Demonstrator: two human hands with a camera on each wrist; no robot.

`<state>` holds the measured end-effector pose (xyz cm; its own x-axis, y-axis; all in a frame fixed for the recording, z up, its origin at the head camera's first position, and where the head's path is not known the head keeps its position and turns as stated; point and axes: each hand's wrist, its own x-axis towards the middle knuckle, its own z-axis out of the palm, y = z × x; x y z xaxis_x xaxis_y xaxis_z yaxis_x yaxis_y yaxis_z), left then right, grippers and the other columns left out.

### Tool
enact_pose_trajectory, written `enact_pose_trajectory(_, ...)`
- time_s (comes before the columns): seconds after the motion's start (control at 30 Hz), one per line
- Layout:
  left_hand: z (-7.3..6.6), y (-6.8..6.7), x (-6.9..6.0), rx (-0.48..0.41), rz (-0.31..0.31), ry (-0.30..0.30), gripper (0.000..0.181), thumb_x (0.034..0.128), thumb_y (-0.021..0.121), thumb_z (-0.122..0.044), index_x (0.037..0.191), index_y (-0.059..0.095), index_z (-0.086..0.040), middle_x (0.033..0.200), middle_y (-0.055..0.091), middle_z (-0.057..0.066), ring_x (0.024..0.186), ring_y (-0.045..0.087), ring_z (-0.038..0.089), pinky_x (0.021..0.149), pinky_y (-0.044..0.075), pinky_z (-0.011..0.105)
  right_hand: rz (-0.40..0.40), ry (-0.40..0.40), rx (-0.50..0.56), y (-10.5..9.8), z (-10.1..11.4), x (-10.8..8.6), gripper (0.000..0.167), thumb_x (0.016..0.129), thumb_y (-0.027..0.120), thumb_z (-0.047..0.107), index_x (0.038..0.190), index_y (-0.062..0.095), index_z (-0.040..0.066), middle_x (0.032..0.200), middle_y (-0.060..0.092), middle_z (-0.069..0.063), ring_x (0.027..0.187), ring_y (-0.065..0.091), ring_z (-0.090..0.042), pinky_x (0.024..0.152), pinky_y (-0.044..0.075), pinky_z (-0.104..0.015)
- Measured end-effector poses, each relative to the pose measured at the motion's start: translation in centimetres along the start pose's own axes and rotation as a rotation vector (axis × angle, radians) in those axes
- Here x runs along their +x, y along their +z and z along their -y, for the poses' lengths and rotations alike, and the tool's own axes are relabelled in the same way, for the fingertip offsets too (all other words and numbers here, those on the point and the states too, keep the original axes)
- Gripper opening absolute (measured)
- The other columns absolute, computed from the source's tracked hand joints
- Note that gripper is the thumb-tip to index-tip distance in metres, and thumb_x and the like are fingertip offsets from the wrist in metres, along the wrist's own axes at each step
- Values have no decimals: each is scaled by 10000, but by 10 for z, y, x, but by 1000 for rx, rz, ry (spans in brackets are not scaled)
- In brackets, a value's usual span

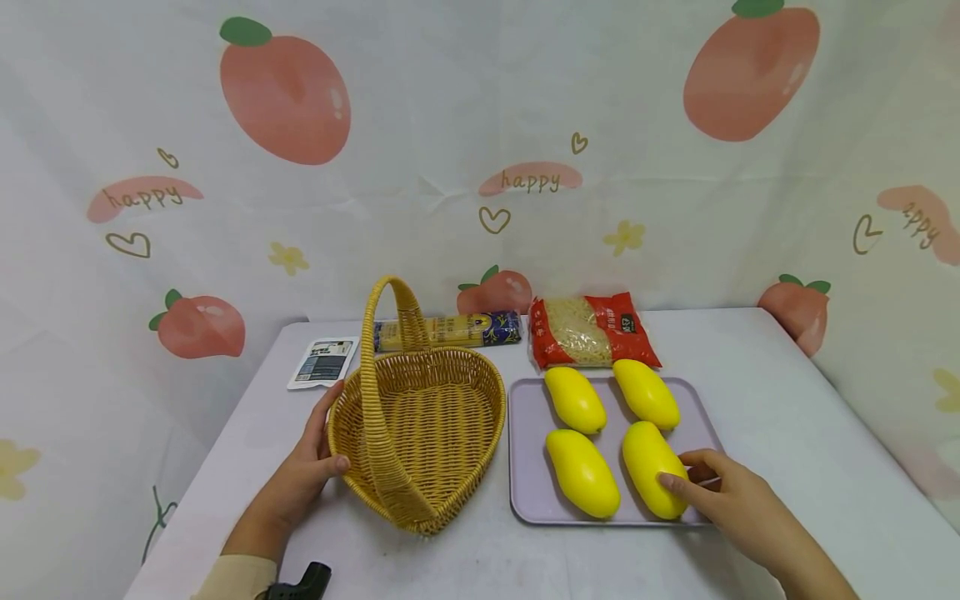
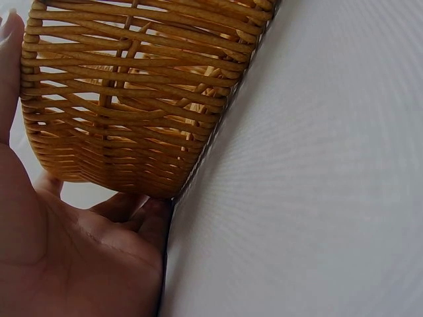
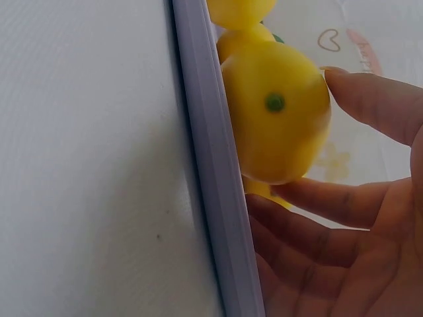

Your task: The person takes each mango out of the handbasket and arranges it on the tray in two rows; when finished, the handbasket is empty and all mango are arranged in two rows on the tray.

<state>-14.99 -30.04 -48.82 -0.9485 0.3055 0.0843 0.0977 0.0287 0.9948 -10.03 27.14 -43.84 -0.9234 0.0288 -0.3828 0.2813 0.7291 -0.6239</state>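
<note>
My left hand (image 1: 303, 458) holds the left side of a heart-shaped wicker basket (image 1: 491, 400), thumb at the rim and fingers along the outer wall. In the left wrist view the woven wall (image 2: 132, 99) lies between thumb and fingers. Nothing lies inside the basket, and its tall handle arches over it. My right hand (image 1: 738, 496) grips the front-right yellow mango (image 1: 651, 467) between thumb and fingers. This mango rests on a pale purple tray (image 1: 525, 508); its green-dotted end (image 3: 274, 102) shows in the right wrist view. Three other mangoes (image 1: 583, 473) lie beside it.
Behind the tray lies a red bag of pasta (image 1: 581, 331). A long pack of noodles (image 1: 465, 330) lies behind the basket, and a small white packet (image 1: 324, 363) is at the back left. A printed cloth (image 1: 420, 108) hangs behind the table.
</note>
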Motion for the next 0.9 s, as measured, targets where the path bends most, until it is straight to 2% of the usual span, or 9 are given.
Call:
enact_pose_trajectory(0.37,-2,1,0,18,-12,-17,1093,995,827,-236,1761,54,-348,1734,207,153,1399,476,170,1102,400,213,-9,-3,-3,-1,-1,-1,860,986,727,639,1459,581,-65,1231,684,-167,1086,638,-328,853,603,-541)
enact_pose_trajectory(0.77,-2,1,-1,16,-12,-20,1093,991,833,-215,1759,67,-351,1694,282,164,1347,531,174,1082,437,235,-14,17,25,0,-2,0,909,953,735,687,1459,585,-54,1241,680,-217,1077,644,-344,850,607,-541)
enact_pose_trajectory(0.9,-2,1,-1,16,-12,-22,1088,990,833,-215,1757,76,-367,1710,255,174,1366,513,170,1087,426,228,-15,3,9,0,-3,1,900,968,724,678,1455,582,-65,1247,680,-231,1084,646,-347,852,601,-550)
